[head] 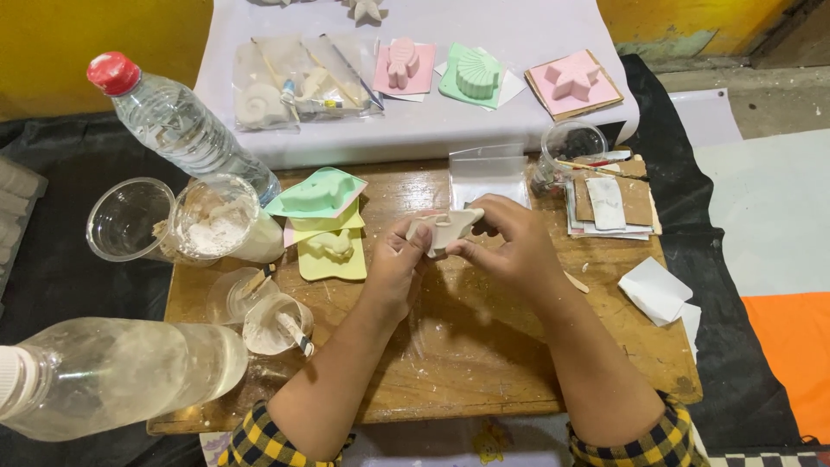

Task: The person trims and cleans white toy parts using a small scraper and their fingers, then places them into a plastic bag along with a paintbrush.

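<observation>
A: Start with the big things. The wooden table (pixel 484 363) is crowded, and the large bottle (pixel 112 372) lying at lower left sits near the left elbow; I'd guess a nudge could roll it.

B: And the cup of white powder (pixel 220 227), left of centre?

A: It's tipped on its side next to the yellow mould (pixel 333 252). A knock might spill it.

B: The hands?

A: Both meet at frame centre, raised just above the table. The left hand (pixel 396 264) and right hand (pixel 510 242) pinch a small white plaster piece (pixel 445 229) between them, fingers curled closed on its ends.

B: Risk there?

A: It looks thin; squeezing or twisting too hard could snap it.
</observation>
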